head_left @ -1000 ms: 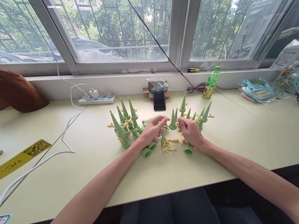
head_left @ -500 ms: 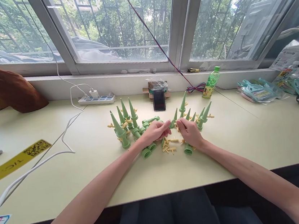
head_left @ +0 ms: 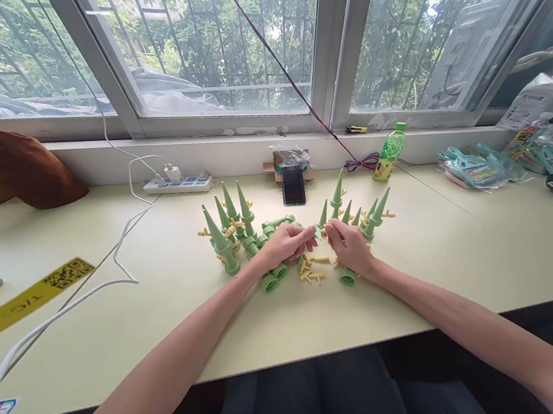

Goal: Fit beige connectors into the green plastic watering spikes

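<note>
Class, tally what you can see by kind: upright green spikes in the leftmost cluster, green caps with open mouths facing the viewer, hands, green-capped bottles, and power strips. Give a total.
Upright green spikes: 4
Open-mouthed green caps: 3
Hands, left hand and right hand: 2
Green-capped bottle: 1
Power strip: 1
Total: 11

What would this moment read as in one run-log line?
left hand: fingers curled, hold unclear | right hand: apparently pinching small yellow piece | loose yellow fittings: on table between hands | green spikes: both sides
</note>
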A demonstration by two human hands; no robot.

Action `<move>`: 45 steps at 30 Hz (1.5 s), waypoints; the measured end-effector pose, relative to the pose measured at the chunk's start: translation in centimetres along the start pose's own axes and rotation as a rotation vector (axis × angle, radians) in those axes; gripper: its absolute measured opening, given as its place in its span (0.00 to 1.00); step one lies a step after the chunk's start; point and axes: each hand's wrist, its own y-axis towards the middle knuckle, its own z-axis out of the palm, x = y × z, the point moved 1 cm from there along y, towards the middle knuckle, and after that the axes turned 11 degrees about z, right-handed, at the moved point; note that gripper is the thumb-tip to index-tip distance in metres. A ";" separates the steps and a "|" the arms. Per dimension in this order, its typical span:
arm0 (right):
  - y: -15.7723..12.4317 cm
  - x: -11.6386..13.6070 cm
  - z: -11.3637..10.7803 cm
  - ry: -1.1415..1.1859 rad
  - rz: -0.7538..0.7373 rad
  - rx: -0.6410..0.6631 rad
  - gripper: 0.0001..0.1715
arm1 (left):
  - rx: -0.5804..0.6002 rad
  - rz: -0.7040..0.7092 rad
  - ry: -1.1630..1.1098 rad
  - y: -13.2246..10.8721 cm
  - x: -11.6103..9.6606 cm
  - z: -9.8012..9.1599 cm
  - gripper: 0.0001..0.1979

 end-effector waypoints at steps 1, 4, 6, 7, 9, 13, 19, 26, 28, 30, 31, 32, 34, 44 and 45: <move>0.0 0.0 0.0 0.006 0.007 -0.001 0.24 | 0.005 0.008 0.000 0.0 -0.1 0.0 0.26; 0.0 0.0 0.1 0.023 0.024 -0.001 0.24 | 0.024 0.016 0.024 -0.2 -0.2 0.0 0.24; 0.0 0.0 0.1 0.026 0.030 -0.001 0.25 | 0.026 0.016 0.043 -0.3 -0.2 0.0 0.22; 0.0 0.1 0.1 0.024 0.032 0.000 0.25 | 0.024 0.017 0.050 -0.3 -0.2 0.1 0.21; 0.0 0.1 0.2 0.017 0.034 0.004 0.26 | 0.017 0.023 0.062 -0.3 -0.2 0.1 0.20; 0.1 0.0 0.3 0.014 0.043 0.023 0.27 | -0.020 0.055 0.093 -0.3 -0.4 0.3 0.20; 0.1 0.0 0.4 0.022 0.056 0.048 0.28 | -0.055 0.094 0.062 -0.3 -1.0 0.6 0.19; 0.2 0.4 0.3 0.033 0.050 0.028 0.29 | -0.062 0.111 0.079 -0.4 -1.0 0.7 0.21; 0.2 0.4 0.3 0.038 0.047 0.020 0.29 | -0.068 0.123 0.070 -0.3 -1.0 0.8 0.22; 0.2 0.4 0.3 0.040 0.048 0.015 0.29 | -0.072 0.131 0.068 -0.4 -1.0 0.8 0.22; 0.2 0.4 0.3 0.041 0.049 0.015 0.29 | -0.073 0.134 0.070 -0.4 -1.0 0.9 0.22; 0.2 0.4 0.3 0.042 0.051 0.017 0.29 | -0.074 0.137 0.072 -0.4 -1.1 0.9 0.22; 0.2 0.4 0.2 0.047 0.048 0.021 0.29 | -0.075 0.146 0.079 -0.4 -1.1 0.9 0.21; 0.1 0.3 0.2 0.027 0.030 0.040 0.28 | -0.086 0.182 0.111 -0.4 -0.5 0.8 0.18; 0.1 0.3 0.2 0.025 0.028 0.040 0.28 | -0.088 0.183 0.111 -0.3 -0.5 0.8 0.18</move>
